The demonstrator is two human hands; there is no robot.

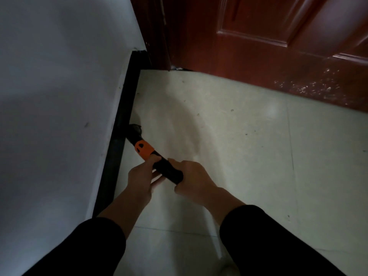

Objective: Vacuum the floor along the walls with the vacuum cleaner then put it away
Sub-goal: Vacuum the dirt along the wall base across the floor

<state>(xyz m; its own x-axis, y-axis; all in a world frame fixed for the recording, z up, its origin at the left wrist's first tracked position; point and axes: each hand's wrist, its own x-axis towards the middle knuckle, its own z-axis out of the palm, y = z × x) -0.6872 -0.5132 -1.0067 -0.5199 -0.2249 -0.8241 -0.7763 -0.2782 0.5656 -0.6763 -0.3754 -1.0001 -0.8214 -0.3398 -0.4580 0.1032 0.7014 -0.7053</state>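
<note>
A black vacuum cleaner [167, 169] with an orange band points down and left. Its dark nozzle end [135, 132] rests on the pale tiled floor [229, 148] right against the black skirting board [121, 128]. My left hand [140, 180] grips the body just behind the orange band. My right hand [192, 177] holds the rear end of the handle. Both arms wear black sleeves. A white cord [214, 234] trails back from under my right wrist.
A white wall [59, 96] fills the left side above the skirting. A dark red wooden door [268, 46] and its frame close off the far end. Small specks of dirt dot the floor tiles.
</note>
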